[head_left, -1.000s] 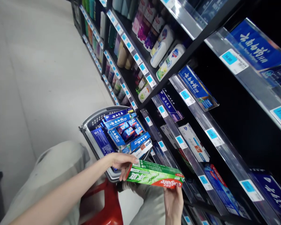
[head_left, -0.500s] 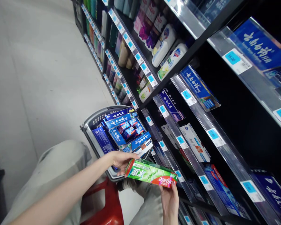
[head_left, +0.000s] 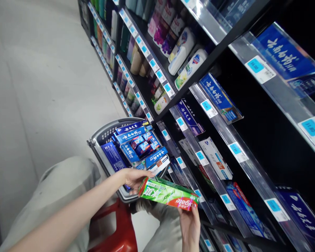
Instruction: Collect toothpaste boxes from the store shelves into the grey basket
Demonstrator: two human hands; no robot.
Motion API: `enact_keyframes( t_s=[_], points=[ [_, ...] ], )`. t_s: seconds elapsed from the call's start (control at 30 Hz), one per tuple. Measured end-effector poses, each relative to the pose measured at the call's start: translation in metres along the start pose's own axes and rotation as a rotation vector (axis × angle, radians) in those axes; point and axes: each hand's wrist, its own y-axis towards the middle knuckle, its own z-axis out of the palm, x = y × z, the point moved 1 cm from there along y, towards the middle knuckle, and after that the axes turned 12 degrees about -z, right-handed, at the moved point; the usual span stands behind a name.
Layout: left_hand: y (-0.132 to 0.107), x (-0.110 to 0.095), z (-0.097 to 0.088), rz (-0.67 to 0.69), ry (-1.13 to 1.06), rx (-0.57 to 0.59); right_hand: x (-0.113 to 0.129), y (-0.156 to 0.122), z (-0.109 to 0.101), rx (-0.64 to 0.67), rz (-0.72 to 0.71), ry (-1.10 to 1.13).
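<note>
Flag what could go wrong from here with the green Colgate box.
1. The green Colgate box is held near its ends by the left hand and right hand; it could slip if either loosens.
2. The end at the right hand looks close to the shelf edge and might knock it, though depth is hard to judge.
3. The basket holds many boxes; a nudge could shift them.

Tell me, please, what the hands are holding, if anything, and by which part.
The green box, by its two ends: right hand at the Colgate end, left hand at the other.
</note>
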Motion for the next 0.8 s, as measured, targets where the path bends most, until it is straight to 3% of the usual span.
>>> enact_keyframes(
  t_s=[0.37, 0.5, 0.67, 0.8],
  points=[
    [-0.005, -0.003, 0.002, 0.020, -0.004, -0.083, 0.005, 0.000, -0.001, 0.045, -0.013, -0.024],
    [-0.010, -0.008, 0.005, 0.031, 0.028, -0.139, 0.014, -0.004, 0.002, 0.062, -0.099, -0.051],
    [-0.020, -0.029, 0.019, 0.020, 0.186, -0.300, 0.039, -0.010, 0.014, 0.254, -0.159, -0.243],
    [-0.018, -0.038, 0.026, 0.017, 0.519, -0.531, 0.051, -0.009, 0.015, 0.184, -0.049, -0.555]
  ],
)
